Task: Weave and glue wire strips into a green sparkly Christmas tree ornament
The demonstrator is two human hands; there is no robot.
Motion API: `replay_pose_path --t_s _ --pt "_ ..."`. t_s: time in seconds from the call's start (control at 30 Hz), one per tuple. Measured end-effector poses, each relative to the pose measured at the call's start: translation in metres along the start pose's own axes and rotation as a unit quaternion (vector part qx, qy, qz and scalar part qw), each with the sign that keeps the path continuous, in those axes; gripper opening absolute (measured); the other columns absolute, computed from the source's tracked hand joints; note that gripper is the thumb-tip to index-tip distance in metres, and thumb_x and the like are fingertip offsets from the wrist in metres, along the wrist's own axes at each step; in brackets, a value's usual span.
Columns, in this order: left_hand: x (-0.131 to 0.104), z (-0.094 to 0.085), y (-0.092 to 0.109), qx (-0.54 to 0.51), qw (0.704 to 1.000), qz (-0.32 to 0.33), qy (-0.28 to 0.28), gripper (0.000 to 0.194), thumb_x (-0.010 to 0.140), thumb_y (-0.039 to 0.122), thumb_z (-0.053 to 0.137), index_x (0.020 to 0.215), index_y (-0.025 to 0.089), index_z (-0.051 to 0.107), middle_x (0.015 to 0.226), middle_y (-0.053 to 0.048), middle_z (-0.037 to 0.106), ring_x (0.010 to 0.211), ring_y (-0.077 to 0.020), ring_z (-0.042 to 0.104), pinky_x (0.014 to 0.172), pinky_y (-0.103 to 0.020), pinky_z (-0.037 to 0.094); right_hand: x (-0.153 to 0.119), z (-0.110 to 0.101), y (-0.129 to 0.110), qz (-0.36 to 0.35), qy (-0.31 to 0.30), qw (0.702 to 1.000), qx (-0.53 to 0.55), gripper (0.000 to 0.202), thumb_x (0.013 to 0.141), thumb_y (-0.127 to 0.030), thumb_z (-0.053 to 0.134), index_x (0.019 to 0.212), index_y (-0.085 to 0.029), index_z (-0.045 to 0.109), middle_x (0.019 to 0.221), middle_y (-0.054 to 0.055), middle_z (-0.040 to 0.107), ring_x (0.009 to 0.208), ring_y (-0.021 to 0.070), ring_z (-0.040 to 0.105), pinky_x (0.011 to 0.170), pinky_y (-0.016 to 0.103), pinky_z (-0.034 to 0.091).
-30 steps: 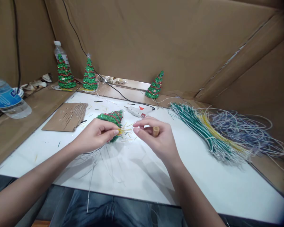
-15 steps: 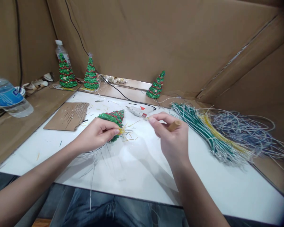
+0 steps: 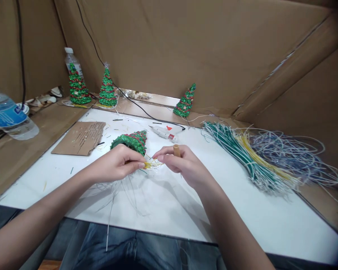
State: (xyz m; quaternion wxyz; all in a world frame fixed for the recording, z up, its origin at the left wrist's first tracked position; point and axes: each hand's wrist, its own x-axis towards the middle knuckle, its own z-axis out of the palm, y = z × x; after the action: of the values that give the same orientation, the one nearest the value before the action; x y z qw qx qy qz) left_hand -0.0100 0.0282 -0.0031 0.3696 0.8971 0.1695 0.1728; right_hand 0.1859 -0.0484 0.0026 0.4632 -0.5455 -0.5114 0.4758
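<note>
So the yellow wires point(image 3: 149, 165) are bunched over the worktop point(image 3: 228, 225), pinched tight between the left hand's point(image 3: 122, 163) thumb and fingers. Right hand point(image 3: 181, 161) is curled around a wooden handle point(image 3: 176, 150), fingertips right at the wire ends, can't tell if they're gripping one. Tree's point(image 3: 135, 140) tipped over just behind the left hand, white tool point(image 3: 162, 133) beyond.

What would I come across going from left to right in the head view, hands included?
Blue-labelled bottle → cardboard piece → left hand → right hand → green wire bundle → tangled pale wires.
</note>
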Motion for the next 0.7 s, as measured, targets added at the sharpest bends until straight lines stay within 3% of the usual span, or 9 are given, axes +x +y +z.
replay_pose_path --t_s 0.13,0.27,0.43,0.57,0.7 --pt "0.000 0.000 0.000 0.026 0.999 0.029 -0.017 0.028 0.089 0.022 0.045 0.075 0.012 0.067 0.058 0.001 0.052 0.053 -0.0092 0.043 0.050 -0.021 0.030 0.002 0.001 0.003 -0.008 -0.018 1.000 -0.002 0.010 0.062 -0.026 0.070 0.062 -0.016 0.071 0.046 -0.005 0.043 0.044 0.0046 0.026 0.045 0.024 0.019" --pt "0.000 0.000 0.000 0.026 0.999 0.034 -0.021 0.028 0.088 0.022 0.046 0.069 0.013 0.065 0.057 0.001 0.052 0.052 -0.0097 0.043 0.050 -0.021 0.029 0.002 0.006 0.003 -0.033 0.012 0.999 0.012 0.006 0.060 -0.022 0.069 0.057 -0.016 0.070 0.054 -0.003 0.053 0.047 0.0051 0.033 0.047 0.024 0.025" --pt "0.000 -0.002 -0.001 -0.008 1.000 0.013 -0.011 0.029 0.086 0.023 0.048 0.062 0.014 0.062 0.052 0.002 0.043 0.050 -0.0102 0.037 0.048 -0.023 0.027 0.001 0.000 -0.001 -0.073 0.086 0.993 0.027 0.008 0.059 -0.023 0.069 0.057 -0.015 0.067 0.052 -0.003 0.049 0.043 0.0038 0.027 0.042 0.023 0.018" --pt "-0.002 -0.002 -0.002 -0.051 0.999 -0.009 0.007 0.025 0.085 0.023 0.051 0.064 0.014 0.063 0.053 0.002 0.044 0.050 -0.0102 0.037 0.047 -0.022 0.027 0.001 -0.016 -0.001 -0.085 0.197 0.975 0.054 0.015 0.060 -0.030 0.070 0.061 -0.015 0.064 0.042 -0.007 0.032 0.041 0.0046 0.021 0.041 0.023 0.012" --pt "-0.002 -0.004 -0.001 -0.100 0.994 -0.037 0.032 0.027 0.087 0.028 0.048 0.068 0.014 0.062 0.054 0.002 0.046 0.051 -0.0102 0.040 0.047 -0.022 0.030 0.004 -0.020 0.007 -0.032 0.195 0.975 -0.106 0.032 0.067 -0.044 0.070 0.058 -0.014 0.062 0.043 -0.007 0.029 0.042 0.0054 0.023 0.042 0.023 0.014"
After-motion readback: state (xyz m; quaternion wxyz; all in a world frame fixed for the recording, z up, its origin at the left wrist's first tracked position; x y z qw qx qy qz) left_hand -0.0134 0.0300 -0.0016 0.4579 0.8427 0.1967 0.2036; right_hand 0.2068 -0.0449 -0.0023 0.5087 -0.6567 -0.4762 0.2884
